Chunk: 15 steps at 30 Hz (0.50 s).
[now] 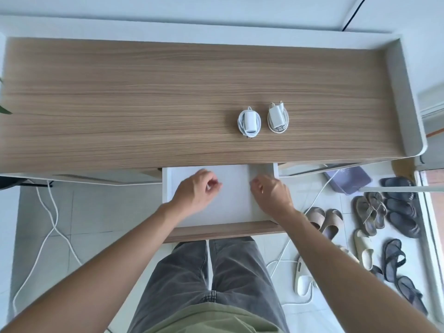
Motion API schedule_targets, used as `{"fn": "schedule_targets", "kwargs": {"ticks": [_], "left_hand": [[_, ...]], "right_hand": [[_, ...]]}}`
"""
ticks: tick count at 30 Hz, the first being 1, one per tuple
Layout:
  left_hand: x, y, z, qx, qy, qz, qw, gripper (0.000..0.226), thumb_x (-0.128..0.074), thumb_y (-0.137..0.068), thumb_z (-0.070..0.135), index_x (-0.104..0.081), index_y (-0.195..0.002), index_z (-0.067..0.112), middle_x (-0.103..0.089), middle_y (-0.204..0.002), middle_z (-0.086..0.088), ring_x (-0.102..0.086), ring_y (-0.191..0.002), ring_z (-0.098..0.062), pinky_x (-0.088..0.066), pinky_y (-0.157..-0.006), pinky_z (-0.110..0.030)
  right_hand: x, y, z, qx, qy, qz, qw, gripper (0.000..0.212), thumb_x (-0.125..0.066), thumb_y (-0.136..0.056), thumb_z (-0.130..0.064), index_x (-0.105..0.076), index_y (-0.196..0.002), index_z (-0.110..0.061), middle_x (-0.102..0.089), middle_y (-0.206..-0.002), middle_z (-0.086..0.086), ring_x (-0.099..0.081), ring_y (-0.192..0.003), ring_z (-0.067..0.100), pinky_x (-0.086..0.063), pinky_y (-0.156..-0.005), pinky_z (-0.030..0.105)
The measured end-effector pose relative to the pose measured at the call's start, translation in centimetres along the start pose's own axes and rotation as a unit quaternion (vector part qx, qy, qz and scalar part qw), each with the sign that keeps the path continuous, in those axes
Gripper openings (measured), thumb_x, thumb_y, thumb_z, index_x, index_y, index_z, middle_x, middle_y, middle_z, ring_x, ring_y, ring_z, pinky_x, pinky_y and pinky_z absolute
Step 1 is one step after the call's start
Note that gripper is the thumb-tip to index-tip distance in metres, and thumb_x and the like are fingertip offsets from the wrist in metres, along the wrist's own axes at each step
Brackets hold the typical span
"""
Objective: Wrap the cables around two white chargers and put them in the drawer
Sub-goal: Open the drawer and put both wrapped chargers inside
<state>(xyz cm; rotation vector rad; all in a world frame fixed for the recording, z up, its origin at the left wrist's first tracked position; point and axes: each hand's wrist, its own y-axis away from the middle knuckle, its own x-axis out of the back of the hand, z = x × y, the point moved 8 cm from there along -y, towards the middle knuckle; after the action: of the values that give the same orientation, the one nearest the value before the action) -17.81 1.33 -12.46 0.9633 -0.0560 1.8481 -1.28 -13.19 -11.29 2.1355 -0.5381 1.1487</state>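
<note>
Wood-grain surface (168,92) spanning the upper half of the frame, white raised rim along its right edge. Below centre, white drawer (236,203) pulled open, wood front toward the bottom. Lower right, tiled floor (43,224) scattered with sandals and slippers (384,212); white cords trailing at lower left and lower centre. Over the drawer, left hand (197,191) with fingers curled loosely inward, grip holding nothing; right hand (271,192) near the drawer's right wall, fingers bent downward, grip pinching nothing visible. Right of centre on the surface, two white chargers side by side, just apart: left charger (249,121) and right charger (278,117), each ringed by its coiled cable.
</note>
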Motion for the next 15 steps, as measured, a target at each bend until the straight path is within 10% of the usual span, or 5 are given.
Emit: {"fn": "schedule_targets", "kwargs": {"ticks": [6, 15], "left_hand": [[5.0, -6.3, 6.2, -0.055, 0.013, 0.123, 0.991, 0.033, -0.072, -0.092, 0.037, -0.063, -0.115, 0.014, -0.06, -0.116, -0.004, -0.066, -0.096, -0.02, -0.056, -0.077, -0.038], [5.4, -12.8, 10.2, -0.032, -0.028, 0.071, 0.997, 0.064, -0.077, -0.088, 0.032, -0.05, -0.144, 0.021, -0.047, -0.139, -0.008, -0.055, -0.124, -0.024, -0.046, -0.093, -0.031]], "right_hand": [[8.6, -5.5, -1.2, 0.057, -0.033, 0.111, 0.992, 0.013, -0.062, -0.091, -0.029, -0.068, -0.098, -0.02, -0.068, -0.096, -0.001, -0.068, -0.075, 0.026, -0.053, -0.065, 0.037], [11.3, -12.2, -0.4, 0.066, -0.002, 0.084, 0.994, 0.055, -0.072, -0.086, -0.026, -0.054, -0.136, -0.014, -0.049, -0.129, 0.019, -0.053, -0.113, 0.039, -0.05, -0.09, 0.045]]}}
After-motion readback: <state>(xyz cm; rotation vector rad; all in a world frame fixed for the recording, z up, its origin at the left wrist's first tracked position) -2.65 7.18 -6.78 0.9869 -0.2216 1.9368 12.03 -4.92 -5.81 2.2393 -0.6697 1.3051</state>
